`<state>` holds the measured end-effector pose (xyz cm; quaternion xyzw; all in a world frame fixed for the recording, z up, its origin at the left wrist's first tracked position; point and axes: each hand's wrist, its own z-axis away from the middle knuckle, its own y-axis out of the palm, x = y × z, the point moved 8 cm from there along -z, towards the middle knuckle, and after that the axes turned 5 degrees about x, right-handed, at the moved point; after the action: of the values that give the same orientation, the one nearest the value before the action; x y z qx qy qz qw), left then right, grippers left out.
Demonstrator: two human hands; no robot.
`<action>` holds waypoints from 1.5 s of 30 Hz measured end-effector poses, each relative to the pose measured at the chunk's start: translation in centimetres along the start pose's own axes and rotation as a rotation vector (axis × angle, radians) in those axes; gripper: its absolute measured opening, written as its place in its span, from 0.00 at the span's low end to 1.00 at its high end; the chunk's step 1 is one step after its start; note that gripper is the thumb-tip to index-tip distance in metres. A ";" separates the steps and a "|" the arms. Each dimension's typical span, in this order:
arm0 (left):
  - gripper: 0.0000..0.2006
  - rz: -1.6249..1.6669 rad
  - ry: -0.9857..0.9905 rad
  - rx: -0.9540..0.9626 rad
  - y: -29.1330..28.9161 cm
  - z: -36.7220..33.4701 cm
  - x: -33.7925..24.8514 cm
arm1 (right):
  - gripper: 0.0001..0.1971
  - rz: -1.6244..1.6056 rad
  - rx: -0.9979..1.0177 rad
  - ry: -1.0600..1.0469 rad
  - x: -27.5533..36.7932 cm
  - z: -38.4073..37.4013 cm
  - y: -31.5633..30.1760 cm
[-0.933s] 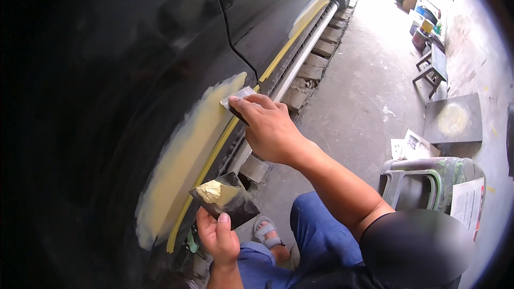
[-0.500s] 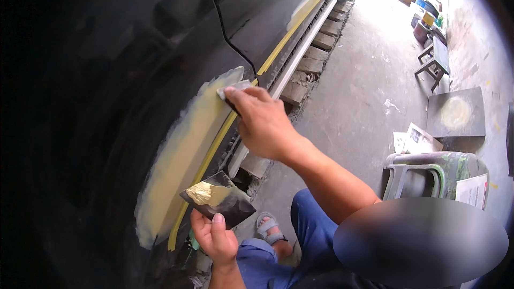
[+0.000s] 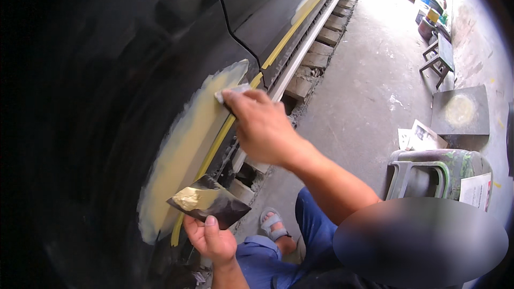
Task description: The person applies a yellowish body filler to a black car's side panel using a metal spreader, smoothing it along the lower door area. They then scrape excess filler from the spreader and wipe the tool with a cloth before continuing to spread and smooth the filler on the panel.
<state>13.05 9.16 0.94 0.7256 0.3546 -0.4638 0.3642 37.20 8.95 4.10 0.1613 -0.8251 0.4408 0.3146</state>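
A black car side (image 3: 128, 75) fills the left, with a long patch of pale yellow filler (image 3: 182, 150) along its lower door. My right hand (image 3: 261, 123) grips a small putty scraper (image 3: 231, 92) near the top end of that patch; the blade seems to touch the panel. Yellow masking tape (image 3: 220, 140) runs along the patch's lower edge. Below it, my left hand (image 3: 211, 238) pinches a dark flat mixing board (image 3: 222, 208) between thumb and fingers. On the board's left corner sits a lump of yellow putty (image 3: 188, 198).
A white rail (image 3: 305, 48) and wooden blocks (image 3: 301, 83) run along the car's underside. To the right are a grey stool (image 3: 417, 174), a dark board (image 3: 474, 109) leaning at the wall, papers (image 3: 425, 136), and a small bench (image 3: 441, 59).
My left hand and the mixing board have shifted slightly left and down. The scraper has slid a little down the patch. The view has moved slightly.
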 end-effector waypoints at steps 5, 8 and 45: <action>0.25 0.055 0.054 -0.060 -0.3 -0.6 -1.2 | 0.32 0.108 -0.043 -0.087 3.0 2.6 2.2; 0.25 0.078 0.056 -0.088 0.0 -0.8 -1.8 | 0.33 0.014 0.054 -0.144 3.5 3.4 2.6; 0.28 0.110 0.018 -0.120 -1.0 -0.1 -2.2 | 0.32 0.113 0.117 -0.206 4.6 3.6 3.0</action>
<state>11.54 9.38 2.84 0.7250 0.3448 -0.4143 0.4287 30.77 7.67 3.72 0.1771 -0.8337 0.4862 0.1931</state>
